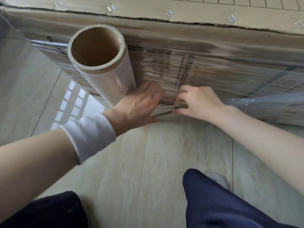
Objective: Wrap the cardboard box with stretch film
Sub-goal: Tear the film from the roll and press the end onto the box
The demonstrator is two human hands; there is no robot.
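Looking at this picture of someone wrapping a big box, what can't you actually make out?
- Large brown cardboard box: its ends and far side run past the head view's edges.
- Printing under the clear stretch film: smeared by glare and wrinkles.
- Right hand: its fingertips are blurred, so what they pinch is unclear.
- Base of the upright film roll: hidden behind the left hand.

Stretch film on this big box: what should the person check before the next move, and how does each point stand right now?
1. Film covers the cardboard box side: ok.
2. Roll standing on the floor, within reach: ok.
3. Left hand flat against the film: ok.
4. Right hand pinching the film strip: ok.
5. Strip cut free from the roll: cannot tell.
6. Box top wrapped: not ok, bare cardboard and staples show.
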